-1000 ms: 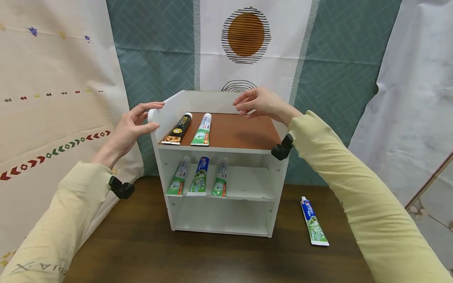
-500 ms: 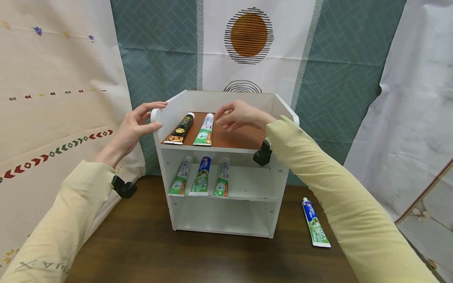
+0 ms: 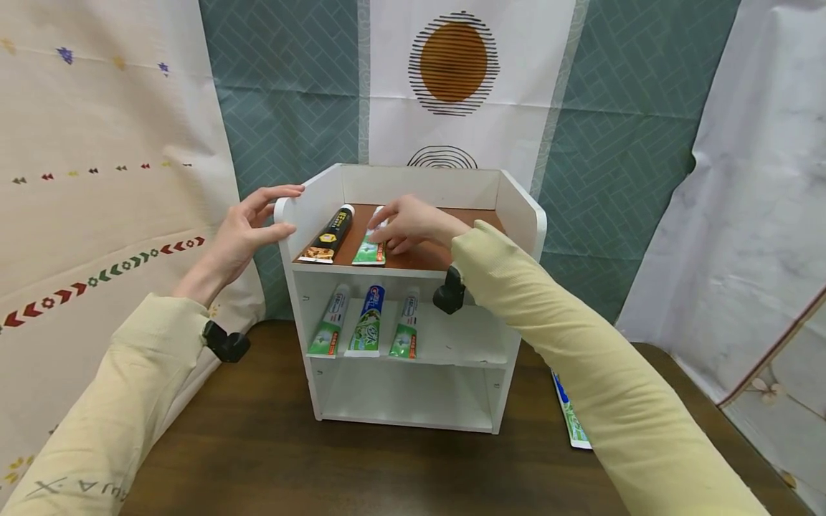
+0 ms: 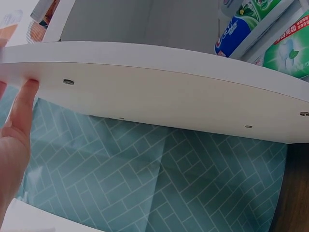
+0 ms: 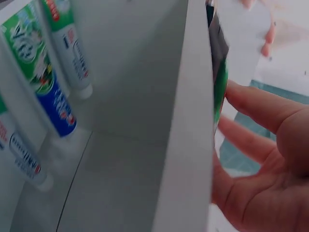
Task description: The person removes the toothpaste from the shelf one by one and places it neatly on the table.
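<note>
My left hand (image 3: 241,233) holds the left side wall of the white shelf unit (image 3: 413,274), fingertips over its upper edge and thumb at the front. In the left wrist view, a finger (image 4: 21,108) touches the panel's outer face. On the brown top board, my right hand (image 3: 413,223) pinches a green and white toothpaste tube (image 3: 370,252), fingers and thumb around its middle, partly covering it. The right wrist view shows a fingertip against the green tube (image 5: 220,87). A black tube (image 3: 330,235) lies to its left.
The middle shelf carries a green and white tube (image 3: 329,322), a blue and green tube (image 3: 366,322) and another green and white tube (image 3: 405,324). Another blue and green tube (image 3: 571,416) lies on the dark table (image 3: 258,459), partly behind my right sleeve. Patterned cloths hang behind.
My right hand has moved left and down from above the top board's right part to the green and white tube. My left hand has stayed at the side wall.
</note>
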`<action>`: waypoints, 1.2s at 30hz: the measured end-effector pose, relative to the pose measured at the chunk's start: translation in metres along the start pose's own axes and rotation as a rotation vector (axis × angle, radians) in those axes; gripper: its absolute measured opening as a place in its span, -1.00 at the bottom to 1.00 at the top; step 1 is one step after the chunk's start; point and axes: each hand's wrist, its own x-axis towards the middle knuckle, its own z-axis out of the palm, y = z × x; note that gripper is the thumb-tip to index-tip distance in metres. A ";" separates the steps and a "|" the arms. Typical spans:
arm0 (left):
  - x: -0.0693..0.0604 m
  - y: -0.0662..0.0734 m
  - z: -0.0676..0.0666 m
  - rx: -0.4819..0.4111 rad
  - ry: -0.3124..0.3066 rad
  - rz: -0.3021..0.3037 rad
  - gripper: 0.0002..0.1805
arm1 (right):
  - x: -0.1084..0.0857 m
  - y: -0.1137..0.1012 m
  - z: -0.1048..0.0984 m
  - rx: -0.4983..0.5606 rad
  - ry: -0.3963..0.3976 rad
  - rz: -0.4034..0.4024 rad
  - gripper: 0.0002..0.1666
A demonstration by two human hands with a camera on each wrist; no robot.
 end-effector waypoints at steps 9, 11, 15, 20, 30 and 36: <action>0.000 0.003 0.000 0.011 0.004 -0.004 -0.50 | 0.002 -0.015 0.010 -0.018 0.020 0.059 -0.56; 0.001 0.003 0.000 0.015 0.002 -0.004 -0.50 | 0.003 -0.014 0.009 0.021 0.022 0.051 -0.56; 0.002 0.002 0.000 0.029 0.003 -0.012 -0.50 | 0.003 -0.006 0.006 0.106 0.025 0.043 -0.59; 0.002 0.000 0.001 0.038 0.002 -0.026 -0.50 | 0.000 0.006 0.002 0.259 0.042 0.078 -0.54; 0.002 -0.001 0.001 0.031 0.002 -0.008 -0.50 | -0.017 0.021 -0.011 0.577 -0.003 0.074 -0.48; 0.001 0.000 0.000 0.008 0.001 0.005 -0.50 | -0.033 0.018 -0.026 0.629 -0.025 0.046 -0.48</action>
